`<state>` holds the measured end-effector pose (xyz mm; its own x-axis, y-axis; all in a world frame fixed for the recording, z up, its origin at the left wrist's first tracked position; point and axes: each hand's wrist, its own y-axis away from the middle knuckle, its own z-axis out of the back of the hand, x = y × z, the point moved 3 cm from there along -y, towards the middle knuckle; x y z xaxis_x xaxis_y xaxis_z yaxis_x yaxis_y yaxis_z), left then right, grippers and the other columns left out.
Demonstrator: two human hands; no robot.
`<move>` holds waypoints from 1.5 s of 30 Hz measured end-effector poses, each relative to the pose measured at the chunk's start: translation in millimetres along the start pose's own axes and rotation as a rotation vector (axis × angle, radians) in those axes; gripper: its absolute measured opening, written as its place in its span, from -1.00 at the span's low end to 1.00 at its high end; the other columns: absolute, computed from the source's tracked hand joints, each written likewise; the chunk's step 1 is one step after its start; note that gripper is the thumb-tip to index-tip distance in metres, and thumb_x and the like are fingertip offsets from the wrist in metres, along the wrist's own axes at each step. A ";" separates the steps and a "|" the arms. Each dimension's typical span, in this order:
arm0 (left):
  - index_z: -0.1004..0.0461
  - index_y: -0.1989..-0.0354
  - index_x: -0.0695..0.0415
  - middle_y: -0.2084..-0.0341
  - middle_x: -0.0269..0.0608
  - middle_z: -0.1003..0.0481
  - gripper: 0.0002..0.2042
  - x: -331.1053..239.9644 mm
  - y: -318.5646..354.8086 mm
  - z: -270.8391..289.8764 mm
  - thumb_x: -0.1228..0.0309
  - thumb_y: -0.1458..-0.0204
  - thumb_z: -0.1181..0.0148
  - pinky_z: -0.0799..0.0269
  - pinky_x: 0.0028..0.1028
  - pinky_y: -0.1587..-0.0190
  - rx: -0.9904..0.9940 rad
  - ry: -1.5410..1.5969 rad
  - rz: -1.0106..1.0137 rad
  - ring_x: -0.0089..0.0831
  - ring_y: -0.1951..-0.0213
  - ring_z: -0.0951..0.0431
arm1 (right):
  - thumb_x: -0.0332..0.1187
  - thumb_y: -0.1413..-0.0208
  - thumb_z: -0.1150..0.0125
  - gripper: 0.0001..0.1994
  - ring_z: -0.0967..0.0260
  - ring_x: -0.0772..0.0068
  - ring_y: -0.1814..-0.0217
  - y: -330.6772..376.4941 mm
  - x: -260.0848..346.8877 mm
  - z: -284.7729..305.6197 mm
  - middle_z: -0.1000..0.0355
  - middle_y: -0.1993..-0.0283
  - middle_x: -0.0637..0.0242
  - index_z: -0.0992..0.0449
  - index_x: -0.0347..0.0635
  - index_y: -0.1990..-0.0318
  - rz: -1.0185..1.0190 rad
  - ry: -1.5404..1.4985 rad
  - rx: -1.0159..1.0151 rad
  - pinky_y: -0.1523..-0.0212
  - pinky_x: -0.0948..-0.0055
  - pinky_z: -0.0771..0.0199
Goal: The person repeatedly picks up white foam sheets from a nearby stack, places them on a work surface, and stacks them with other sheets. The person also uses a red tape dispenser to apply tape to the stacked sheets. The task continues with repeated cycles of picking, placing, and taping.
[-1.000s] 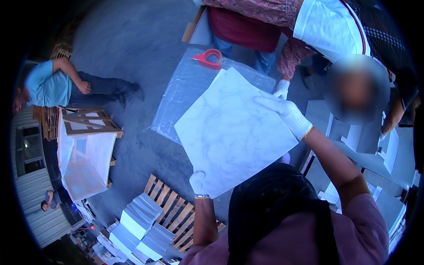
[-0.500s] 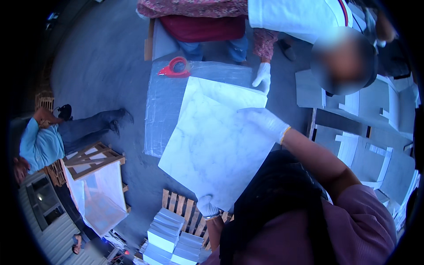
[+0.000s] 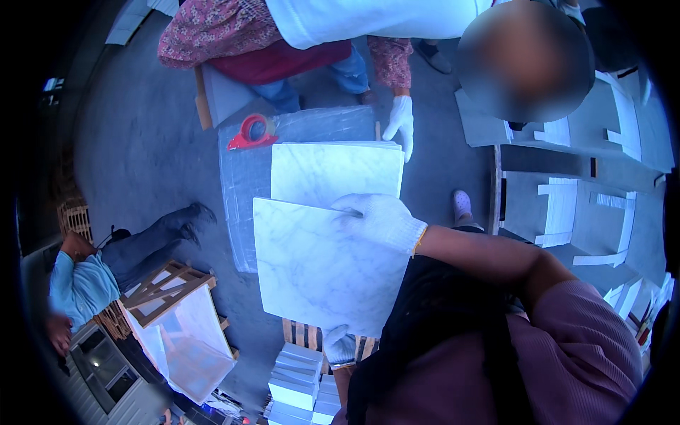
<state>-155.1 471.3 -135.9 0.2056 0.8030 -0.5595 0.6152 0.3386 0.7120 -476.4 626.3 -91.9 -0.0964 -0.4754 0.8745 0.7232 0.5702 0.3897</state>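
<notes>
A square white tile (image 3: 319,276) with grey marble veining is held level before my body. My right hand (image 3: 379,221), in a white knit glove, grips its far edge, thumb on top and fingers partly hidden. The gloved left hand (image 3: 340,347) holds the near edge, with its thumb over the top. Just beyond lie similar marbled tiles (image 3: 336,170), apparently stacked, on a surface wrapped in clear plastic (image 3: 237,205). A co-worker's gloved hand (image 3: 400,126) is at the far right corner of those tiles.
A red tape dispenser (image 3: 244,140) lies on the wrapped surface. Flat grey boxes (image 3: 581,219) stand at the right. Near left are a wooden crate (image 3: 191,340), stacked pale boxes (image 3: 294,379) and a pallet (image 3: 301,333). Two people stand beyond the tiles; another is at the left.
The held tile has turned and drawn closer to me, uncovering more of the tiles beyond. My right hand has come nearer along with it. The whole view has shifted too.
</notes>
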 end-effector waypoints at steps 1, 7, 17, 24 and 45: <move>-0.14 -0.30 0.26 -0.13 0.09 -0.35 -0.23 0.9 0.0 -0.7 0.63 0.28 -0.08 -0.23 -0.14 -0.22 -0.017 -0.043 -0.019 -0.04 -0.15 -0.36 | -0.04 -0.12 -0.14 -0.57 -0.48 0.13 0.00 -1.2 0.8 0.6 -0.52 0.05 0.14 -0.51 -0.07 -0.06 -0.001 0.024 0.000 -0.05 0.34 -0.42; -0.14 -0.28 0.37 -0.13 0.06 -0.35 -0.25 -3.8 1.2 -37.3 0.65 0.27 -0.07 -0.23 -0.23 -0.24 0.047 0.029 -0.006 -0.11 -0.16 -0.37 | -0.02 -0.12 -0.13 -0.56 -0.48 0.11 0.00 -1.4 1.0 6.5 -0.52 0.05 0.13 -0.50 -0.04 -0.08 -0.041 0.072 0.006 -0.04 0.34 -0.43; -0.15 -0.28 0.34 -0.10 0.06 -0.37 -0.22 0.3 -4.6 -21.9 0.66 0.32 -0.11 -0.25 -0.23 -0.23 -0.021 0.026 -0.003 -0.09 -0.13 -0.38 | 0.03 -0.12 -0.11 -0.53 -0.47 0.11 -0.01 -3.8 -0.1 5.1 -0.52 0.04 0.13 -0.50 -0.02 -0.08 -0.078 0.119 0.011 -0.05 0.32 -0.42; -0.16 -0.27 0.35 -0.09 0.04 -0.38 -0.24 -3.4 -7.8 -23.8 0.65 0.31 -0.09 -0.28 -0.24 -0.21 0.000 0.024 0.036 -0.11 -0.12 -0.40 | -0.05 -0.11 -0.08 -0.55 -0.44 -0.03 -0.02 -8.5 -1.0 3.5 -0.49 0.04 0.01 -0.48 -0.09 -0.08 -0.041 0.053 0.003 -0.07 0.22 -0.37; -0.39 -0.05 0.20 0.20 -0.30 -0.54 -0.55 -14.0 -92.5 -41.6 0.48 0.04 -0.35 -0.47 -0.54 0.21 0.048 -0.454 0.150 -0.55 0.24 -0.54 | -0.13 -0.11 -0.08 -0.67 -0.46 0.10 -0.03 -113.2 -30.3 40.0 -0.54 0.07 0.16 -0.59 -0.06 0.08 0.037 0.209 -0.126 -0.07 0.33 -0.39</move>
<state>-246.6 449.2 -176.3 0.5998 0.5423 -0.5883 0.5855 0.2037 0.7847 -582.8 602.9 -151.0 0.0656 -0.5915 0.8036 0.8047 0.5075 0.3079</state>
